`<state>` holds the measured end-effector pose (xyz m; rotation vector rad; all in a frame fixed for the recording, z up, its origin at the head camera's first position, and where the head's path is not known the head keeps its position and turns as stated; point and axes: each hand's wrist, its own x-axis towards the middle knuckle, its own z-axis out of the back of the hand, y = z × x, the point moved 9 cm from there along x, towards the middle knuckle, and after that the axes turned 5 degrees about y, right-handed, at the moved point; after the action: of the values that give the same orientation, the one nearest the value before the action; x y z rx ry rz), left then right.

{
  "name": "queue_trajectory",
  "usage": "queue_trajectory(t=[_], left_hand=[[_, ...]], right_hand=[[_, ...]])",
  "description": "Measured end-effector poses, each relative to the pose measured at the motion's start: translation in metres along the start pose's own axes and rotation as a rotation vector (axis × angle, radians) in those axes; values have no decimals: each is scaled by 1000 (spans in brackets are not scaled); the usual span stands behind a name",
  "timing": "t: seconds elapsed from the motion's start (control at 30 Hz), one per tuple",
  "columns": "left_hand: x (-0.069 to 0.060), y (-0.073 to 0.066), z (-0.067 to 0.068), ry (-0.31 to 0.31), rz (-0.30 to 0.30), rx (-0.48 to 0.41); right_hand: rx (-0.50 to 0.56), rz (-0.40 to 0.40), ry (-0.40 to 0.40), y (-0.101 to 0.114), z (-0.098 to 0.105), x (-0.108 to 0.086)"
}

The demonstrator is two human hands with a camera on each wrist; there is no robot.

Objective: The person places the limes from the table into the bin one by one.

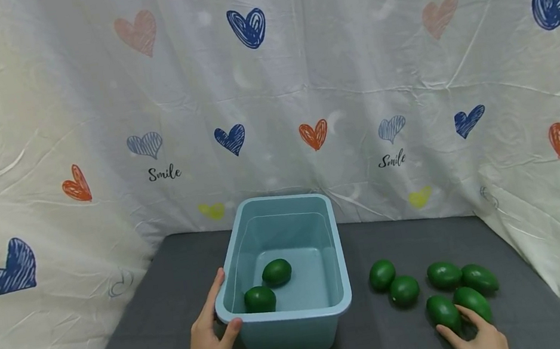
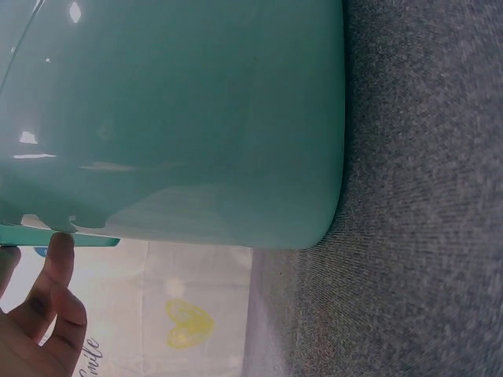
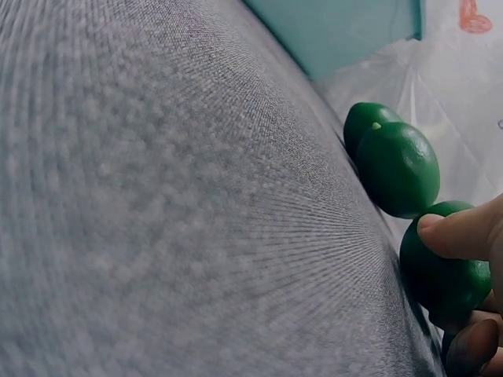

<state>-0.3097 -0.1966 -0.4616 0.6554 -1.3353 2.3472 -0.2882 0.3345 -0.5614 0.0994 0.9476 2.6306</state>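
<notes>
A light blue plastic bin [image 1: 298, 331] stands on the dark table with two green limes [image 1: 276, 272] inside. At its near left corner my left hand [image 1: 205, 345] grips the rim, thumb on the front edge and fingers along the left side. In the left wrist view, fingertips touch the rim of the bin [image 2: 196, 118]. On the right, my right hand [image 1: 481, 340] pinches a green lime [image 1: 443, 313] between thumb and fingers. That lime [image 3: 440, 275] rests at table height. Another lime [image 1: 473, 301] lies right beside it, partly behind the fingers.
Two limes [image 1: 404, 291] lie between the bin and my right hand. Behind the held lime are two more limes [image 1: 444, 275]. A white cloth [image 1: 266, 80] printed with hearts hangs behind and beside the dark table [image 1: 381, 340].
</notes>
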Motion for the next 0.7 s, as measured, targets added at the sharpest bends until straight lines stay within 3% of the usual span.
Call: queue_trajectory(t=[0.33,0.7], left_hand=[[0,1,0,-15,4,-3],[0,0,1,-11,-14,4]], right_hand=[[-6,-18,4,-1,1,0],[27,24,-34,16,12,-2]])
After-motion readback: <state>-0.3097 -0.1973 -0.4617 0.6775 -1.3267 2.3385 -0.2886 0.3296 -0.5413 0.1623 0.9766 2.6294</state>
